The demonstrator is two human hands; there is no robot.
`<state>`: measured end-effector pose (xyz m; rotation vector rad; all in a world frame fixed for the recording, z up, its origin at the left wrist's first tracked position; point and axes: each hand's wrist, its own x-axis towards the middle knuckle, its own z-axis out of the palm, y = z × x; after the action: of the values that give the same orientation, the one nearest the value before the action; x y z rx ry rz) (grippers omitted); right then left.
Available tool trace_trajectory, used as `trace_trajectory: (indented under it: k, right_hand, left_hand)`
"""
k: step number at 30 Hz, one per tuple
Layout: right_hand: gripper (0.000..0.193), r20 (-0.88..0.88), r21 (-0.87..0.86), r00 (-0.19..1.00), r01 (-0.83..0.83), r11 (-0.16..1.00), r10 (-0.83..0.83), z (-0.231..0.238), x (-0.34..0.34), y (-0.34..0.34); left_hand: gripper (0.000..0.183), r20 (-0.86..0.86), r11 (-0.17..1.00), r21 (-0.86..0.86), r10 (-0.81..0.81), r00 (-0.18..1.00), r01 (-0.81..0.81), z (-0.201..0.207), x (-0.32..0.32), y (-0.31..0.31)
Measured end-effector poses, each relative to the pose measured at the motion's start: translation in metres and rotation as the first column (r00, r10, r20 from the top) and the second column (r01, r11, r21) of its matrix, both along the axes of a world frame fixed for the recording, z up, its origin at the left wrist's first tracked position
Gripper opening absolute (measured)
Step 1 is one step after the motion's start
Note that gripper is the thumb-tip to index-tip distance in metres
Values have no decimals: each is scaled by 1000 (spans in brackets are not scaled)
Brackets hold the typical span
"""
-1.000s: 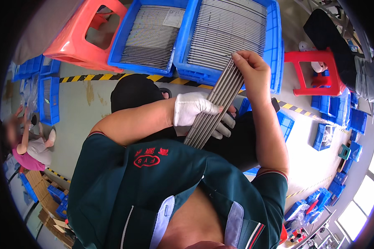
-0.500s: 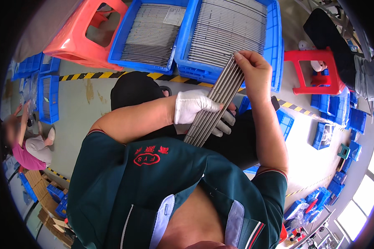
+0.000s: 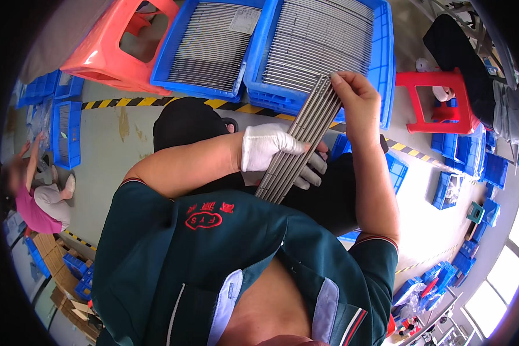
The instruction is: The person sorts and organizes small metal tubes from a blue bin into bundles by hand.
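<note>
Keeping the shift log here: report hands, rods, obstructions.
Left hand, white-gloved, gripping metal rods. Right hand, bare, touching their far end. Blue crate just beyond; no obstruction seen.

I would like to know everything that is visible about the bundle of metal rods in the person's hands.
The bundle of metal rods consists of several slim, straight, grey, shiny rods, side by side and nearly parallel. It slants from lower left to upper right, before the person's body. The white-gloved left hand grips its lower part; the bare right hand holds the upper end, which overlaps the blue crate in view. The exact count is unclear.
</note>
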<state>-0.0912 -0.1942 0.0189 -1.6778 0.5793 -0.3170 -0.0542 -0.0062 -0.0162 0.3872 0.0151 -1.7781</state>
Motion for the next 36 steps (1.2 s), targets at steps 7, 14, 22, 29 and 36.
trace_trajectory:
  k: [7,14,22,29,36]
  right_hand:
    - [15,28,-26,1000,2,1000,-2,-1,0,5]
    - [16,27,-64,1000,-8,998,10,-2,0,5]
    - [16,-60,-31,998,18,999,-20,0,-1,0]
    - [16,-42,51,999,4,999,-2,-1,0,2]
    - [15,-1,188,999,35,982,-36,-5,0,5]
  left_hand:
    - [43,-2,1000,4,-6,1000,6,0,0,-1]
    - [43,10,1000,24,-11,1000,11,1,0,-1]
    - [44,17,999,39,20,1000,-20,-2,-2,1]
    - [43,30,997,68,28,999,-30,1,-1,1]
    - [43,36,996,79,24,999,-27,1,0,2]
